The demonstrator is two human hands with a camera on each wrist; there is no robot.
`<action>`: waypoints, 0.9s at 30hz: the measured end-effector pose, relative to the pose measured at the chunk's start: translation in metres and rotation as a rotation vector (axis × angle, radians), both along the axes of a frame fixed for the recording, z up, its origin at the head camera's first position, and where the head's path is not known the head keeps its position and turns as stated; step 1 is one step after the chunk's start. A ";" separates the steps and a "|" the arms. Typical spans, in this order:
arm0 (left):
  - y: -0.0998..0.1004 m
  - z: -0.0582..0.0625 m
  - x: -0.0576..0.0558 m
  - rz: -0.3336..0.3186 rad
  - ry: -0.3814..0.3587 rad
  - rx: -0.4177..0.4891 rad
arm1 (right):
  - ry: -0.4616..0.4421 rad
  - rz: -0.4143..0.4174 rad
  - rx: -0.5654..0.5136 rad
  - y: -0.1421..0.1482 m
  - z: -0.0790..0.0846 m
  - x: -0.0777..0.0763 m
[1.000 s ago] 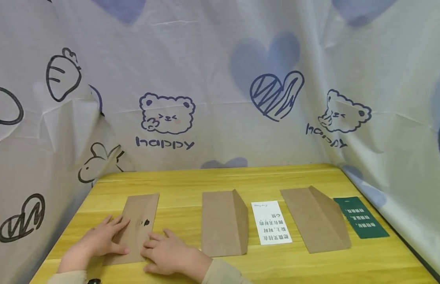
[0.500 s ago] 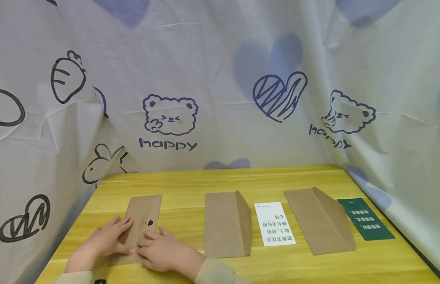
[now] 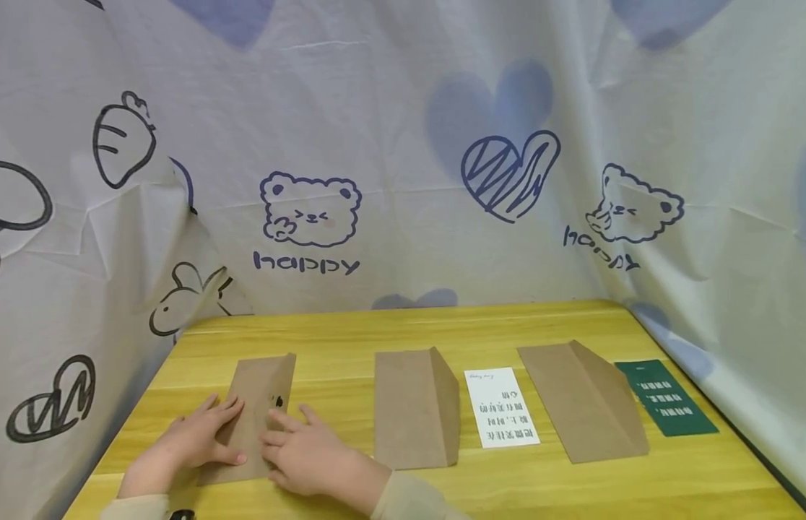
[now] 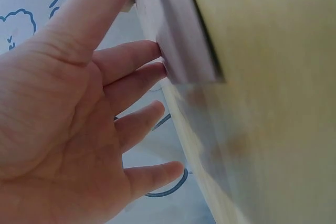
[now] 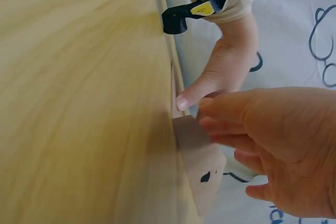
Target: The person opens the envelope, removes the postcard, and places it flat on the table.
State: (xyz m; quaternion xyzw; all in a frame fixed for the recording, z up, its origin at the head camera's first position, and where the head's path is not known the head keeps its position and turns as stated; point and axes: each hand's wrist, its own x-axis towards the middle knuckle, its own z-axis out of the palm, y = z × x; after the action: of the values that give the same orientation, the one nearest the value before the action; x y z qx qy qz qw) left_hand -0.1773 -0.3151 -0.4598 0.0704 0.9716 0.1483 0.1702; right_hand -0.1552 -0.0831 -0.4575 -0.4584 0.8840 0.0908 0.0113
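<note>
A brown paper envelope (image 3: 263, 375) lies at the left of the table, a dark round mark on its flap (image 5: 201, 163). In the right wrist view this flap slants up from the tabletop. My left hand (image 3: 198, 440) rests on the envelope's left side, thumb and fingers spread; in the left wrist view its fingertips (image 4: 157, 66) touch the paper's edge. My right hand (image 3: 312, 451) is at the envelope's right side, its fingers fairly straight against the flap. In the right wrist view the thumb and front fingers meet the flap's upper corner, partly hidden there.
Two more brown envelopes, a middle one (image 3: 403, 412) and a right one (image 3: 572, 404), lie with flaps unfolded. Between them is a white card (image 3: 500, 408) with writing. A green card (image 3: 666, 397) lies at the far right. A patterned curtain (image 3: 390, 144) stands behind the table.
My right hand has moved a little to the right after moving left over the flap. The envelope's flap has tilted up, and its dark mark looks narrower. The left hand stays put.
</note>
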 end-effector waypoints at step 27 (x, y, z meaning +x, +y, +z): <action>0.002 0.003 0.005 -0.008 0.039 0.003 | -0.066 -0.273 -0.028 0.013 -0.019 -0.040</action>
State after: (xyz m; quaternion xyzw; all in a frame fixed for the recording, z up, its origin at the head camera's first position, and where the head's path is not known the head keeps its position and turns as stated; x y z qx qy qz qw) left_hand -0.1724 -0.3131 -0.4568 0.0772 0.9743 0.1476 0.1519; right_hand -0.1952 -0.0706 -0.4769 -0.3365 0.9386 0.0608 0.0462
